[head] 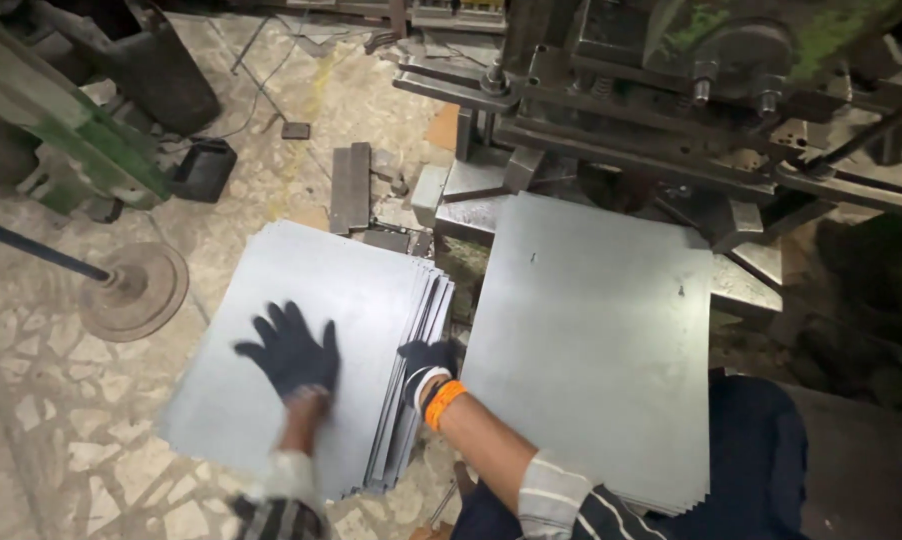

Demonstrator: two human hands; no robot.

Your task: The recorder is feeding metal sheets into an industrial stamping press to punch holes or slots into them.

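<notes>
My left hand (289,352), in a dark glove, lies flat with fingers spread on the top sheet of a fanned stack of grey metal sheets (311,290) on the left. My right hand (426,362), also gloved and with an orange band at the wrist, grips the right edge of that stack, fingers curled over the sheet edges. A second stack of grey metal sheets (591,340) lies to the right, reaching under a heavy press machine (671,90).
The press machine fills the top right, with steel blocks (471,185) at its base. A round metal disc on a rod (136,290) and a green machine frame (71,130) stand on the stone floor at left. My dark-trousered knee (756,460) is at bottom right.
</notes>
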